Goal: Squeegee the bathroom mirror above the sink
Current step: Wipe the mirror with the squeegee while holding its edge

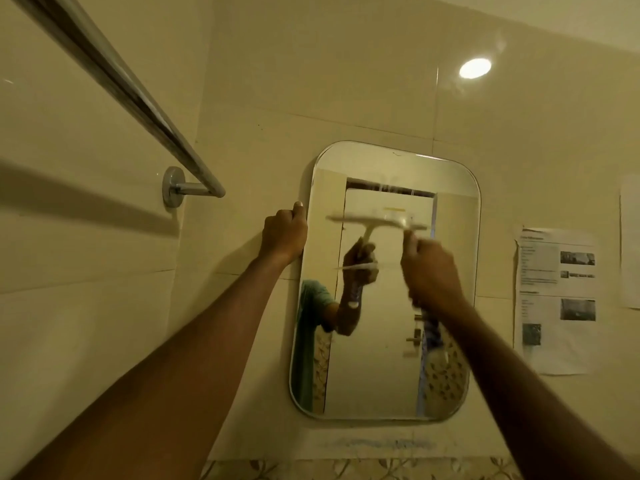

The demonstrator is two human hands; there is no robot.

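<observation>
Cream-tiled bathroom wall (346, 81) fills my view, glossy, with a bright round light reflection (475, 68) high on the right. One mirror (450, 237), upright with rounded corners, hangs at centre. One chrome towel rail (114, 77) runs along the left wall to its round mount. Two paper sheets on the right: one printed sheet (557, 299) with small photos, and the edge of a second sheet (630, 240) at the frame border. A patterned tile band (346, 470) runs along the bottom.

I count two hands, one squeegee. My left hand (284, 233) grips the mirror's left edge, fingers curled over it, thumb tip up against the rim. My right hand (431, 268) is a closed fist around the squeegee (377, 220) handle; the white blade sits level on the upper half of the glass, just above the knuckles and to their left. Blur softens the blade's edge, so I cannot tell how flat it presses. Something blue and white (431, 329) hangs below the right wrist; I cannot tell what.

Glass reflects a pale door, the fist, and a teal sleeve.
</observation>
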